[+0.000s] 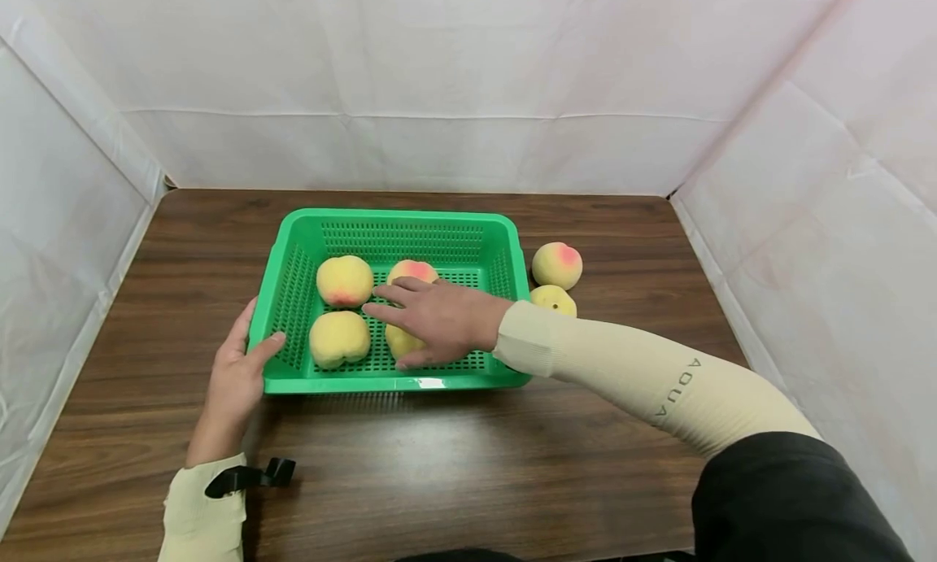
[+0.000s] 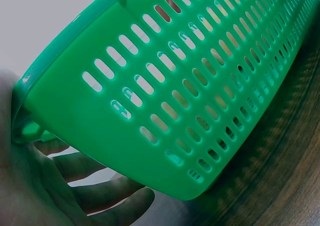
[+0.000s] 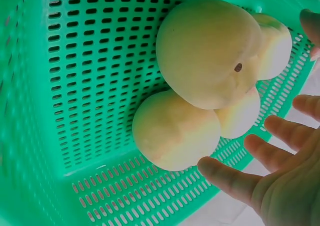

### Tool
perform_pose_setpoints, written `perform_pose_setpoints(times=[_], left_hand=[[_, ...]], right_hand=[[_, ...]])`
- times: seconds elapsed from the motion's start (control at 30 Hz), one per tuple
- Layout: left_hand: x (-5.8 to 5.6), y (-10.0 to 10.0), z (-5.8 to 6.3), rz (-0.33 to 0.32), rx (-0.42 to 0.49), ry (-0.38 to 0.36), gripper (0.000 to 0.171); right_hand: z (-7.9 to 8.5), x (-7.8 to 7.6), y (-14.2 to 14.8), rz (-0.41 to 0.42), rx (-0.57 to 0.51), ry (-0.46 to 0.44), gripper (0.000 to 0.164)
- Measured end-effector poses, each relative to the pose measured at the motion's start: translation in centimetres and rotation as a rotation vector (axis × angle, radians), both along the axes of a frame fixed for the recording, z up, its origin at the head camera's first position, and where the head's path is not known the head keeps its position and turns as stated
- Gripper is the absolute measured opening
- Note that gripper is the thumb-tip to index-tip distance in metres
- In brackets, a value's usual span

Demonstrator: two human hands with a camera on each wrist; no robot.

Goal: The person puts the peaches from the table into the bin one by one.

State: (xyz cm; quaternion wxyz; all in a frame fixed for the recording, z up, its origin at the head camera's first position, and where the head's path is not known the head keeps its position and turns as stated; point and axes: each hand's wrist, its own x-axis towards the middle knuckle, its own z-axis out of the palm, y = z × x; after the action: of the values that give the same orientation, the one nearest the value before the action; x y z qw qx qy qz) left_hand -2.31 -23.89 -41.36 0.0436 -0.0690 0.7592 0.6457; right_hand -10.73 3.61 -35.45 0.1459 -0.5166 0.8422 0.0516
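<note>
A green perforated basket (image 1: 403, 215) stands on the wooden table with several yellow-pink peaches in it. My left hand (image 1: 236, 375) grips its left rim, thumb over the inside and the other fingers outside, below the lip in the left wrist view. Over the basket's right half, my right hand (image 1: 446, 318) spreads its fingers and holds nothing. It partly covers a rear peach (image 1: 412, 271) and a front peach (image 1: 398, 342) in the head view. Left of them sit another rear peach (image 1: 345, 281) and front peach (image 1: 340, 339). The right wrist view shows the fingertips beside a peach (image 3: 175, 131).
Right of the basket, a pink-topped peach (image 1: 558, 265) and a yellow peach (image 1: 554, 300) lie on the table (image 1: 439, 464); my right sleeve partly covers the yellow one. White sheeting (image 1: 439, 82) walls the table at the back and sides.
</note>
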Motion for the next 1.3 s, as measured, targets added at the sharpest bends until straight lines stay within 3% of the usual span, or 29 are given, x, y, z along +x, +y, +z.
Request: perform_pose_setpoints(times=[0.2, 0.53, 0.83, 1.0, 1.3], left_hand=[[0.0, -0.1, -0.2, -0.001, -0.002, 0.001, 0.060], [0.1, -0.1, -0.1, 0.004, 0.012, -0.006, 0.060], [0.0, 0.0, 0.0, 0.005, 0.010, -0.006, 0.060], [0.1, 0.0, 0.0, 0.006, 0.010, -0.006, 0.060], [0.0, 0.0, 0.0, 0.009, -0.007, -0.007, 0.060]], right_hand=[[0.4, 0.1, 0.4, -0.002, -0.019, -0.017, 0.085], [1.0, 0.0, 1.2, 0.019, -0.042, 0.030, 0.084], [1.5, -0.6, 2.7, -0.076, -0.031, 0.045, 0.082], [1.4, -1.5, 4.5, -0.123, -0.065, 0.087, 0.081], [1.1, -3.1, 8.1, -0.230, -0.079, 0.083, 0.080]])
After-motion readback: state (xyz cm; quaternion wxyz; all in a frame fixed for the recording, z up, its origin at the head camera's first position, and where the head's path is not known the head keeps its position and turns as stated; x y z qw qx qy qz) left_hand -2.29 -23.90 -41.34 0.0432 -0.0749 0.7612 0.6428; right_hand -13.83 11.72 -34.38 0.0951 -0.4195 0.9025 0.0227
